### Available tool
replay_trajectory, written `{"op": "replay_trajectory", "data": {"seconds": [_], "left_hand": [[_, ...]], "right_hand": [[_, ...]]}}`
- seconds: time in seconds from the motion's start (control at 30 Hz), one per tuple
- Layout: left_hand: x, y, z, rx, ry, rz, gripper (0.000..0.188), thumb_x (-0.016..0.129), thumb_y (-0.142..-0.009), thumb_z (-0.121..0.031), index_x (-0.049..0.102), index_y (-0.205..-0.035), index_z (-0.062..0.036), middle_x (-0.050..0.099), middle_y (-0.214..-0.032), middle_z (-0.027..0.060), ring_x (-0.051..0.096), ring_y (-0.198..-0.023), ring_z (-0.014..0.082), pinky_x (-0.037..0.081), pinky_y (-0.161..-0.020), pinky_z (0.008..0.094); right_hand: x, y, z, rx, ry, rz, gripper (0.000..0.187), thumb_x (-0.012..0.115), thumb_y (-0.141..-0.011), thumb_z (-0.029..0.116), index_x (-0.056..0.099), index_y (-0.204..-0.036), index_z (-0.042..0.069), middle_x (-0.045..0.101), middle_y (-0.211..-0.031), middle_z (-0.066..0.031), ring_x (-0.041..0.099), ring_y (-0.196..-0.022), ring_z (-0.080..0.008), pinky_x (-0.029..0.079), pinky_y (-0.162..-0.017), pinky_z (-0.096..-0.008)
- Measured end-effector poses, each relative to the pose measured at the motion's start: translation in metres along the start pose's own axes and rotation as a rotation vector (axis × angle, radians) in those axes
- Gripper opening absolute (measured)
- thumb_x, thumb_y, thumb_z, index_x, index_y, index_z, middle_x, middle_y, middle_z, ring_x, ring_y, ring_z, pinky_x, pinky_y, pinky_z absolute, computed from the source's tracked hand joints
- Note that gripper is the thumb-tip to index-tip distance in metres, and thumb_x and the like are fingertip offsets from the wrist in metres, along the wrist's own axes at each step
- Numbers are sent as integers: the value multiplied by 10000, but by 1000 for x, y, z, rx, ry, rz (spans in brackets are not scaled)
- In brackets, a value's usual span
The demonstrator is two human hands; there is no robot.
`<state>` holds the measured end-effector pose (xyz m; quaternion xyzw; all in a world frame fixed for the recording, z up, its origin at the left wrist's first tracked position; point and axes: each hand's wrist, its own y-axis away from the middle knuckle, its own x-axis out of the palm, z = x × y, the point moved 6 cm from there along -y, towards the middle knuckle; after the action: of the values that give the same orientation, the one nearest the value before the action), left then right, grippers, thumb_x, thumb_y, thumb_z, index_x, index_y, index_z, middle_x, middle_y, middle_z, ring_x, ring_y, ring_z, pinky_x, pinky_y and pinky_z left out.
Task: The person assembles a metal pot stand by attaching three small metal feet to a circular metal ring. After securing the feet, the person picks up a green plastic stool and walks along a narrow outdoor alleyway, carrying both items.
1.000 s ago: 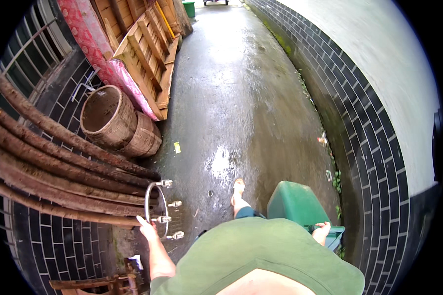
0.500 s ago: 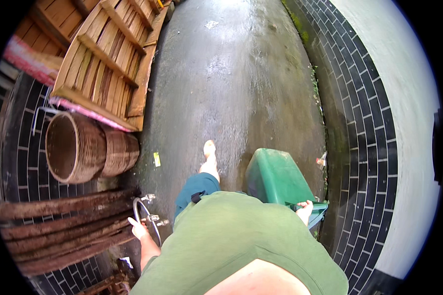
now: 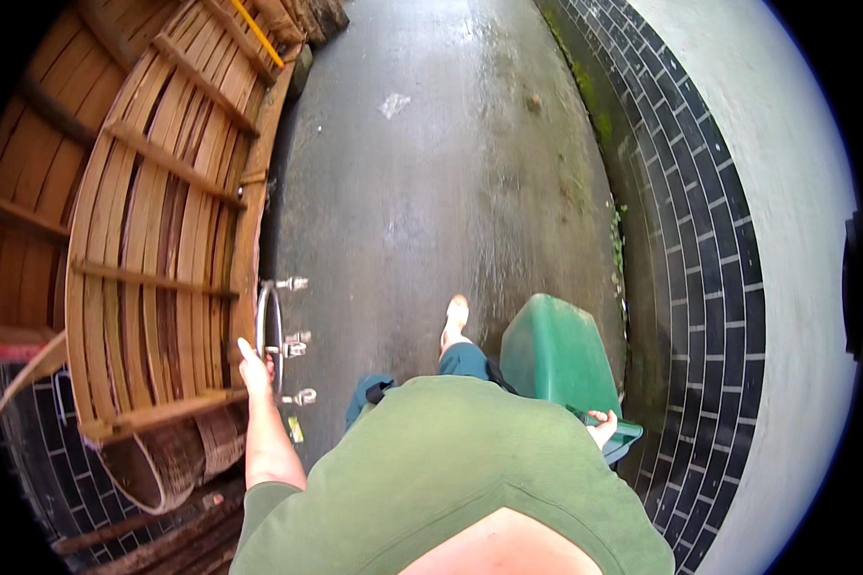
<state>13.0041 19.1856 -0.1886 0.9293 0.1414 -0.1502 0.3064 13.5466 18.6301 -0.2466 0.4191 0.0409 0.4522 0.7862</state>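
Note:
At my left side, my left hand point(image 3: 253, 369) grips a curved silver metal ring point(image 3: 264, 321) with several shiny fittings sticking out to the right. What the fittings are is too small to tell. At my right, my right hand point(image 3: 600, 426) is closed around the handle at the top of a green plastic wheelie bin point(image 3: 561, 355), which tilts back toward me. Its wheels are out of sight.
Tall wooden slatted panels point(image 3: 153, 244) lean along the left, close to my left hand. Below them lie a woven barrel-shaped basket point(image 3: 168, 465) and dark timbers point(image 3: 182, 532). A black-tiled wall point(image 3: 705, 316) edges the wet concrete lane point(image 3: 403, 172) on the right, with litter point(image 3: 393, 103) ahead.
I have walked forward along the lane: the panels, basket and timbers have slid back past me. My left arm has swung forward with the metal ring; the green bin comes along at my right.

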Motion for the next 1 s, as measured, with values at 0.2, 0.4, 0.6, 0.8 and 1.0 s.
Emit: {"op": "replay_trajectory", "data": {"seconds": [0.2, 0.4, 0.6, 0.8, 1.0], "left_hand": [[158, -70, -135, 151, 42, -23, 618, 372, -834, -628, 474, -567, -80, 439, -476, 0, 396, -386, 85, 287, -362, 227], [267, -124, -211, 55, -129, -198, 696, 325, -819, -667, 504, -549, -51, 470, -490, 31, 422, -402, 118, 312, -378, 252], [361, -188, -231, -96, -486, -303, 835, 197, -820, -687, 576, -559, 8, 528, -522, 115, 527, -520, 240, 408, -525, 370], [555, -273, -398, -101, -632, -104, 850, 134, -832, -666, 666, -678, -22, 595, -634, 159, 569, -653, 322, 416, -659, 427], [694, -387, -583, 85, -409, -172, 766, 266, -855, -622, 630, -672, 26, 560, -570, 137, 541, -581, 253, 412, -597, 368]], "right_hand": [[201, -114, -22, 15, 192, -28, 188, 435, -801, 129, 373, -624, 113, 468, -608, -19, 461, -565, -130, 417, -565, -260], [418, -155, -63, -201, 155, -32, 207, 432, -825, 168, 382, -637, 99, 429, -556, -24, 428, -530, -168, 373, -563, -295], [589, -216, -90, -199, 354, -18, 342, 393, -869, 269, 354, -571, 105, 392, -491, -27, 427, -522, -170, 384, -621, -332], [741, -288, -104, -17, 294, 53, 274, 390, -873, 256, 380, -639, 114, 371, -479, -7, 387, -439, -159, 383, -529, -313], [1012, -257, -180, -51, 3, 17, 314, 465, -855, 231, 327, -584, 149, 327, -461, 62, 324, -371, -62, 308, -388, -232]]}}
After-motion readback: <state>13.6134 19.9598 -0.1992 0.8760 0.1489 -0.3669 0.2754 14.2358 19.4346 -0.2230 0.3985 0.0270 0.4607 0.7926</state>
